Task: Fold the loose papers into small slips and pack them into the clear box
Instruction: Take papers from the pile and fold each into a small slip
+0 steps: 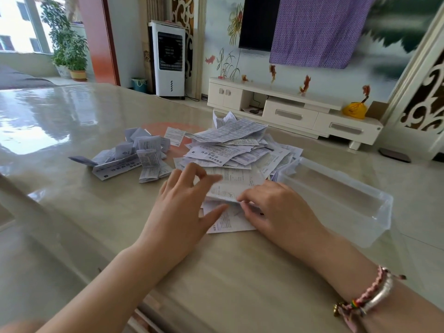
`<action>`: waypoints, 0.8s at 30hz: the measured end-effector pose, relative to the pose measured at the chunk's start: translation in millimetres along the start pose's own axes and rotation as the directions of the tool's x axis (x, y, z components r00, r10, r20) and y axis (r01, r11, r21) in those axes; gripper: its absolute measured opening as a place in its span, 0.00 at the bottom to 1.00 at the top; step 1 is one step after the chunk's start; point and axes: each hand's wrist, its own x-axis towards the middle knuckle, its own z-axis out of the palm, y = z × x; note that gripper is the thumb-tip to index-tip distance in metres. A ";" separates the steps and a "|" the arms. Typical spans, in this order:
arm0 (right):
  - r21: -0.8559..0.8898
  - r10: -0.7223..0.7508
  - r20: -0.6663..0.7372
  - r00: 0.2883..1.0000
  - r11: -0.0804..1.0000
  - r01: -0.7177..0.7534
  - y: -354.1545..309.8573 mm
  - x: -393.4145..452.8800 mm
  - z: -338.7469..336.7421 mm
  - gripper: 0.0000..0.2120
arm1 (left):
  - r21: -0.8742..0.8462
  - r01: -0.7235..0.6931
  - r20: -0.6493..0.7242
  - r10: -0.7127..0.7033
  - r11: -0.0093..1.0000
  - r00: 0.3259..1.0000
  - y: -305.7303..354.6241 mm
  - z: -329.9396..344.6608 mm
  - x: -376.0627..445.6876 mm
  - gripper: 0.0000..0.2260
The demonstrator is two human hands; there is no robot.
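head view: i fold one sheet (230, 188) at the near edge of the loose papers (230, 145), my right hand (276, 207) pinching the crease, left hand (185, 203) flat with straight fingers (216, 211) steadying it. best pressed firm along the worktop (72, 212). the clear box (341, 195) sits empty at right, folded slips (134, 155) left.

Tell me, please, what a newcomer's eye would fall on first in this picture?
Probably the heap of loose papers at the middle of the glossy table, with both hands working a sheet at its near edge: the left hand lies over it while the right hand pinches a fold. Next come the folded slips piled to the left and the clear box on the right, which looks empty.
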 end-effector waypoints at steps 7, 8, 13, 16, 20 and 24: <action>0.298 0.193 -0.049 0.980 0.939 -0.170 4.7 -0.6 -2.0 0.06 | -0.244 0.121 0.011 -0.122 0.962 0.992 8.3 2.7 -0.3 0.17; 0.340 0.192 -0.049 0.980 0.926 -0.165 3.8 -0.8 -2.5 0.05 | -0.260 0.133 0.051 -0.124 0.956 0.991 9.7 5.0 -0.9 0.18; 0.482 0.126 -0.076 0.989 0.873 -0.074 -5.9 -2.3 -7.0 0.07 | -0.331 0.169 0.144 -0.128 0.928 0.981 16.2 7.3 1.1 0.19; 0.553 0.119 -0.072 0.990 0.831 -0.060 -8.1 -1.3 -8.5 0.06 | -0.503 0.239 0.164 -0.180 0.831 0.970 17.6 4.0 4.1 0.10; 0.642 0.180 -0.070 0.981 0.761 -0.093 -11.2 -0.7 -12.7 0.05 | -0.687 0.347 0.224 -0.269 0.639 0.937 17.8 1.1 5.5 0.09; 0.576 0.242 -0.037 0.970 0.798 -0.177 -5.5 0.1 -9.0 0.11 | -0.761 0.425 0.288 -0.333 0.490 0.898 19.1 -4.8 9.2 0.08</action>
